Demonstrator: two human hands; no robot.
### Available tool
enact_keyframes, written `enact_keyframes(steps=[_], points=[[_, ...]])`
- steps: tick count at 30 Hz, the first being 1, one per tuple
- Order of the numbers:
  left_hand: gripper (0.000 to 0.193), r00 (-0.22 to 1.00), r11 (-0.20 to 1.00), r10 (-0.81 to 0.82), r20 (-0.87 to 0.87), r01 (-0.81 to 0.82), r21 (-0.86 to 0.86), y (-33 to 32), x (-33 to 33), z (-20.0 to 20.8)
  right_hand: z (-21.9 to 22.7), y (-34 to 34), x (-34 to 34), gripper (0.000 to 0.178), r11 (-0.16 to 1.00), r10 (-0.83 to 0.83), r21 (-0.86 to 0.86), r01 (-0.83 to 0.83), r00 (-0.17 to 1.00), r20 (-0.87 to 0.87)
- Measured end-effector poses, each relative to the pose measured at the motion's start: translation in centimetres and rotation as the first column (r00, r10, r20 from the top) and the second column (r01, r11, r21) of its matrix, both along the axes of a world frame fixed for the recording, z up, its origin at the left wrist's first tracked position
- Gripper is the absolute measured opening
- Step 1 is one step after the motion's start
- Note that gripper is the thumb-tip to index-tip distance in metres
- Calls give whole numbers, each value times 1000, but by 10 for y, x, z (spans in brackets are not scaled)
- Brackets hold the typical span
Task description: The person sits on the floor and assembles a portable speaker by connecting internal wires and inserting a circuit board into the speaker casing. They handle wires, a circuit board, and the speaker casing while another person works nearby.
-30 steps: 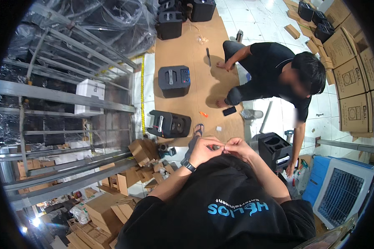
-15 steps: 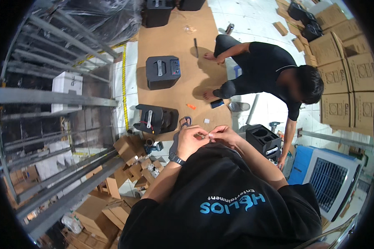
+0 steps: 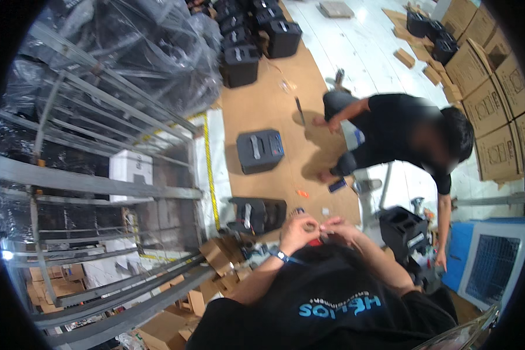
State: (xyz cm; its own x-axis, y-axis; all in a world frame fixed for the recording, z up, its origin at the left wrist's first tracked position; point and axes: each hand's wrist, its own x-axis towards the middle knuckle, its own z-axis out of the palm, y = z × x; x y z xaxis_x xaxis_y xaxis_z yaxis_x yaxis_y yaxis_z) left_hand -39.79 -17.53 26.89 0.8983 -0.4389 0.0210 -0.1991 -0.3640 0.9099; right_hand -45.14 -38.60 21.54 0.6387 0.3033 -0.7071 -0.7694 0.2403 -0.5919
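Note:
My left hand (image 3: 299, 231), with a watch (image 3: 280, 255) on its wrist, is closed in a pinch in front of my shirt. Fingertip to fingertip with it, my right hand (image 3: 342, 231) is pinched too. Whatever small thing sits between them is too blurred to name. Just beyond the left hand lies a black speaker cabinet (image 3: 276, 213) with openings in its side and a pale handle. Farther off stands another black speaker cabinet (image 3: 259, 150). A small pale square (image 3: 325, 211) and an orange piece (image 3: 301, 192) lie on the brown floor sheet (image 3: 239, 111) ahead.
At right a co-worker in black (image 3: 394, 125) sits, one arm reaching down past a black speaker cabinet (image 3: 398, 227). A blue-and-white air cooler (image 3: 458, 251) and stacked cartons (image 3: 490, 111) are beyond. Metal racking (image 3: 99, 184) fills the left. More speakers (image 3: 239, 61) stand far ahead.
The view has tilted up and turned, so the scene sits lower and farther right, and more speakers show at the far end. My hands stay pinched together.

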Motion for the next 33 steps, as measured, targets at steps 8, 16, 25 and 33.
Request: enact_keyframes(steps=[8, 16, 25, 33], points=[[18, 995, 988, -81, -60, 88, 128, -51, -26, 5, -17, -47, -29, 11, 958, -118, 246, 145, 986, -122], [16, 987, 971, -147, -58, 155, 180, -110, -58, 9, -32, -95, -74, 13, 915, -187, 311, 259, 952, -241], [9, 970, 968, -240, -41, 243, 67, -158, -79, -7, -59, -140, -110, 16, 762, -191, 587, 273, 961, -199], [7, 865, 995, -96, -493, 68, -75, -151, -58, 31, 31, -154, -87, 18, 852, -383, 400, 339, 923, 33]])
